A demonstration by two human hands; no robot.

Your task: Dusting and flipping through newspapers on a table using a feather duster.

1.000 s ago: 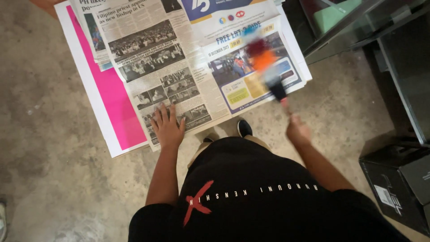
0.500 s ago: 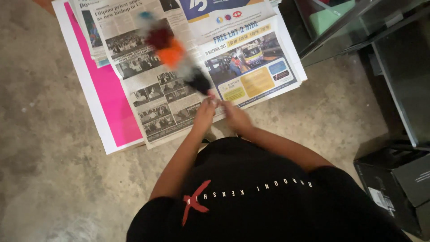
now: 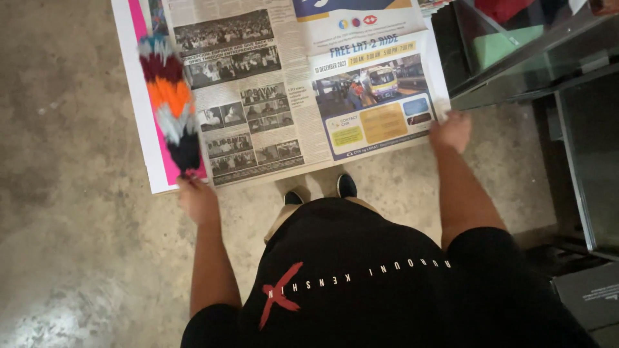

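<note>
My left hand grips the handle of a feather duster with blue, maroon, orange, grey and black bands. The duster points away from me over the left edge of a newspaper spread on the floor. Under the newspaper lies a pink and white sheet. My right hand is at the newspaper's near right corner, fingers curled against its edge. Whether it grips the paper is unclear.
The floor is bare concrete. A glass-fronted cabinet stands close on the right, with a dark box on the floor near it. My black shoes stand just short of the newspaper's near edge.
The duster passed from my right hand to my left hand and swung from the right of the newspaper to its left edge. My right hand moved to the near right corner.
</note>
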